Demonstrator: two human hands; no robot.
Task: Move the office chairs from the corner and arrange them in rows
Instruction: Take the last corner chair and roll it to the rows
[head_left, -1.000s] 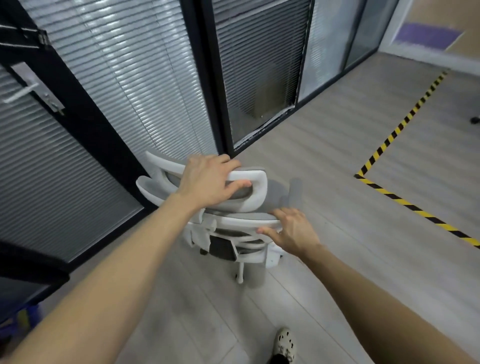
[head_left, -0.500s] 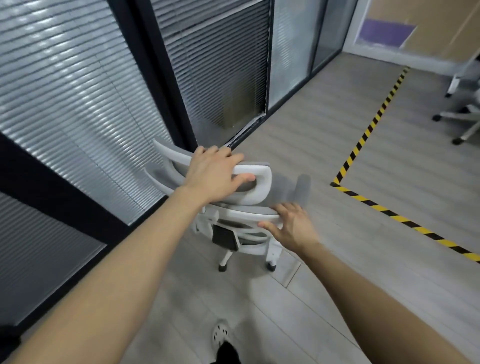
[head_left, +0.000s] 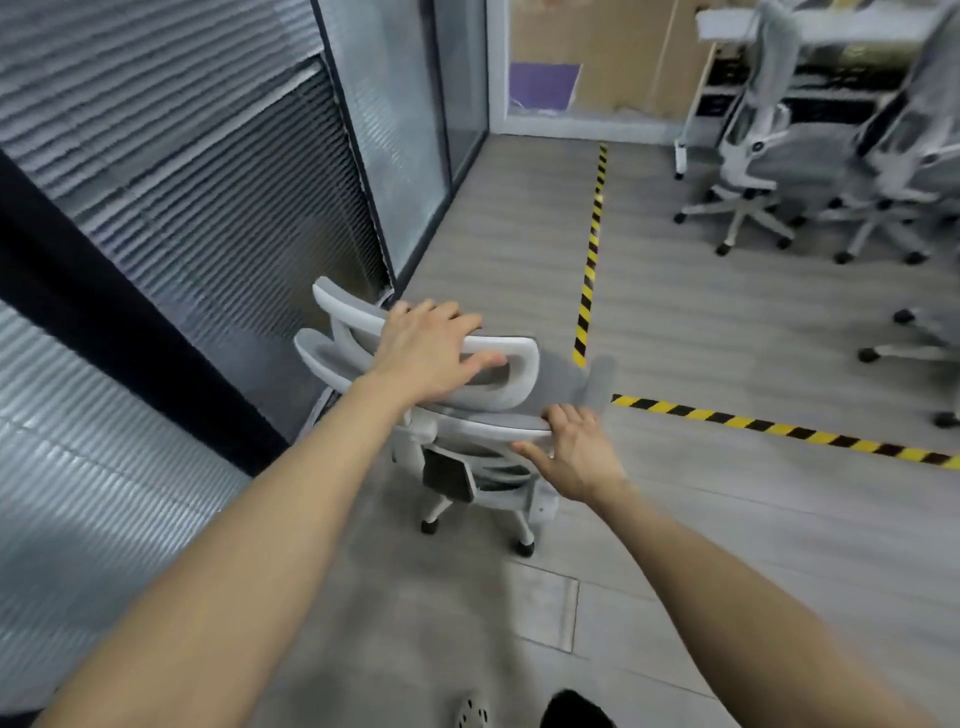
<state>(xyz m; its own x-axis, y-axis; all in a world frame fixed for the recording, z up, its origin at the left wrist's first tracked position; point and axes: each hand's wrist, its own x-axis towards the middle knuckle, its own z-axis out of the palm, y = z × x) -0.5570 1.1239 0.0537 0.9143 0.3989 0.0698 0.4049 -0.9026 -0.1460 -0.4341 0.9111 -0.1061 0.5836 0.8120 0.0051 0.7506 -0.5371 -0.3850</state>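
**Item: office chair (head_left: 483, 470), white frame, grey mesh, on casters (head_left: 524, 548).**

- Location: stands on the grey floor (head_left: 727, 338) just beside the glass partition with blinds (head_left: 182, 182), on the near side of the black-and-yellow floor tape (head_left: 589, 260).
- Orientation: its back is turned to the person and its seat faces away, toward the open floor. The headrest (head_left: 522, 364) runs crosswise, with its left end toward the partition.
- Relation to the grips: the chair lies directly ahead of and below both. The left grip is higher and farther out; the right grip is lower and closer to the body.

**Left grip (head_left: 431, 353).** The arm is stretched long and the palm is down. The fingers drape over the top bar of the headrest and the thumb lies along its near face, so the grip is closed round the bar.

**Right grip (head_left: 571, 452).** The forearm angles in from the right. The fingers lie over the top rim of the backrest (head_left: 493, 423) with the thumb beneath, pinching that rim.

**Other stock: standing chairs (head_left: 753, 156).** White and grey, they stand well apart at the far right beyond the tape, in front of a white surface (head_left: 831, 23).

**Assessment.** The step in hand appears to be wheeling this chair out. The next move likely calls for a push forward and to the right across the tape. The partition close on the left leaves little room to swing that way.
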